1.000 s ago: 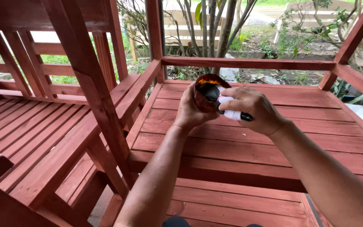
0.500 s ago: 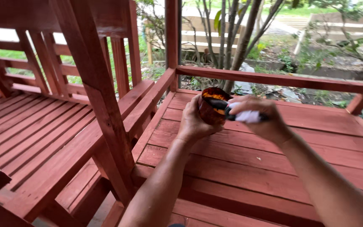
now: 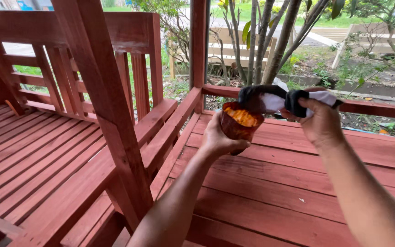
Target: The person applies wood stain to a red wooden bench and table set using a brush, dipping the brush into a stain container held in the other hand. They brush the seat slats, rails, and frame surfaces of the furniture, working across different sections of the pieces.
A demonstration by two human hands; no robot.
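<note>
Since the earlier views, the right hand (image 3: 318,121), fingers pinching a stained rag (image 3: 270,98), has lifted it above the cup (image 3: 238,123) gripped by the left hand (image 3: 218,139), indicating dipping.

No packages, labels, signs, screens visible.

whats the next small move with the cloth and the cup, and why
Probably dip the cloth into the cup: the right hand holds it just above the rim, the left hand tilts the cup toward it, and orange-brown liquid shows inside.
</note>
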